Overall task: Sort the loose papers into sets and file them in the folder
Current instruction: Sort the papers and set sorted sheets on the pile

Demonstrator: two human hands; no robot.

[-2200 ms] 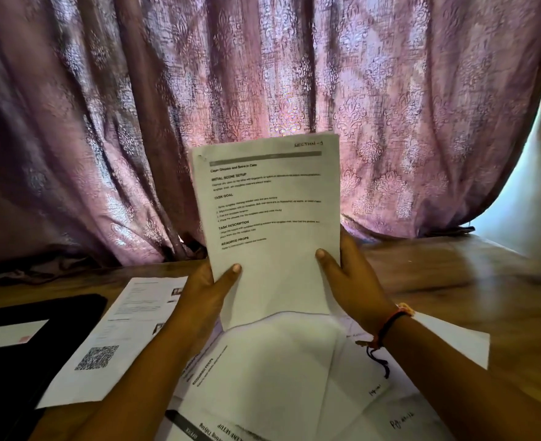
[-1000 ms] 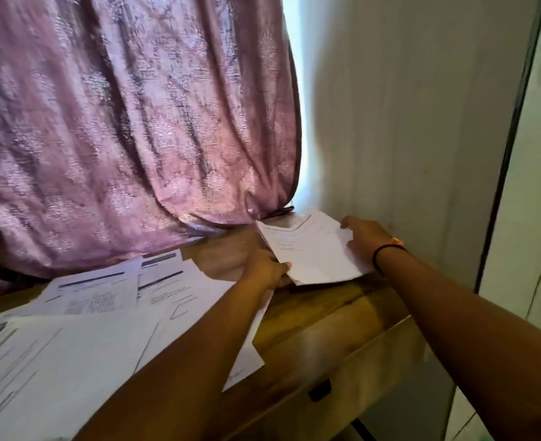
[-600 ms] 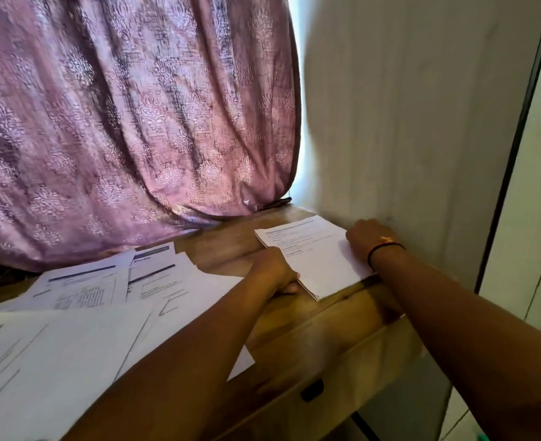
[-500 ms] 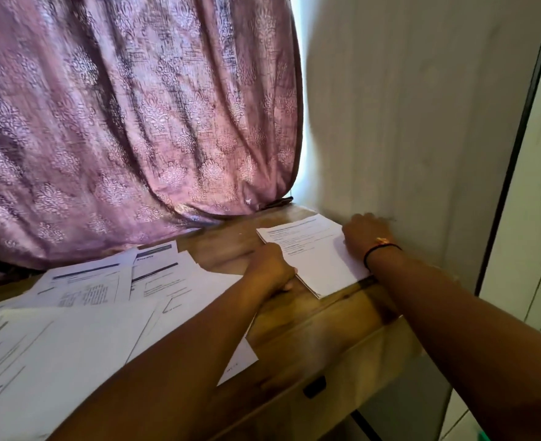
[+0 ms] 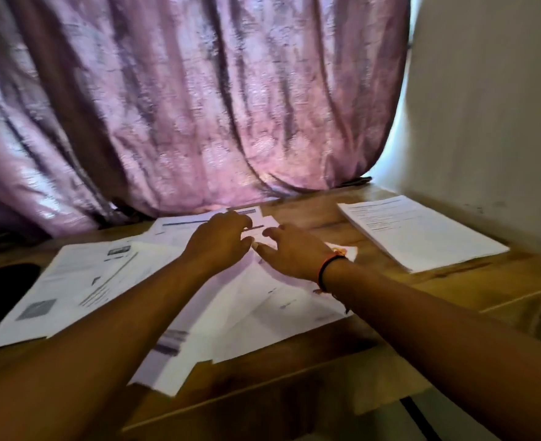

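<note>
Left hand [image 5: 221, 245]: knuckles up, fingers curled down onto the far sheets. Motion blur hid the fingertips, so I could not tell whether it pinched a sheet or only rested on it.

Right hand [image 5: 294, 253]: palm down, fingers straight and spread, holding nothing, low over the paper just beside the left hand. Red-and-black wristband [image 5: 326, 268] on that wrist.

Both hands met over one far sheet [image 5: 264, 225], at 12 o'clock from them. Its long axis ran roughly 9 to 3, though this was blurred.

The loose papers [image 5: 262, 300] fanned out beneath and behind the hands, overlapping, from 12 round to 7 o'clock, and hung over the near table edge.

The sorted stack [image 5: 422, 233] lay at 2 to 3 o'clock from the hands, well apart from the loose spread, on the table [image 5: 453, 291] near the wall. It was squared, with its long axis 10 to 4.

A dark flat object [image 5: 1, 297] sat at 8 to 9 o'clock, partly under the papers. Judgement: this is the folder.

Judgement: sorting is at an early stage. The next sheet lifts from 12 o'clock; the right hand is nearer the stack and the left nearer the folder.
</note>
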